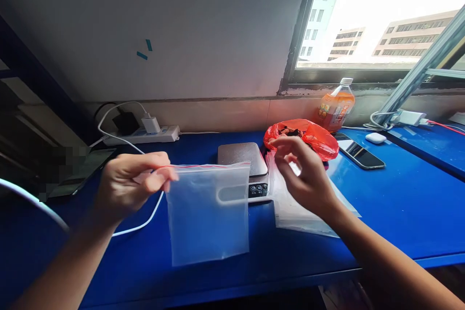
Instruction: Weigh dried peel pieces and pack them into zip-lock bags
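My left hand point(136, 181) pinches the top left corner of a clear zip-lock bag point(209, 223) with a red line along its zip edge. The bag hangs flat in front of a kitchen scale point(241, 155) and partly covers its display. To the right, my right hand point(303, 174) is raised with bent fingers and a gap between thumb and fingers; nothing shows in it. Just behind that hand lies a red plastic bag point(319, 140), its mouth open on dark brown pieces. Under the right hand rests a stack of clear bags point(294, 215).
A bottle of orange drink point(337, 106) stands behind the red bag. A phone point(363, 154) and a white earbud case point(375, 138) lie to its right. On the left, a power strip point(169, 134) with plugs and a white cable point(145, 225) sit on the blue table point(138, 269).
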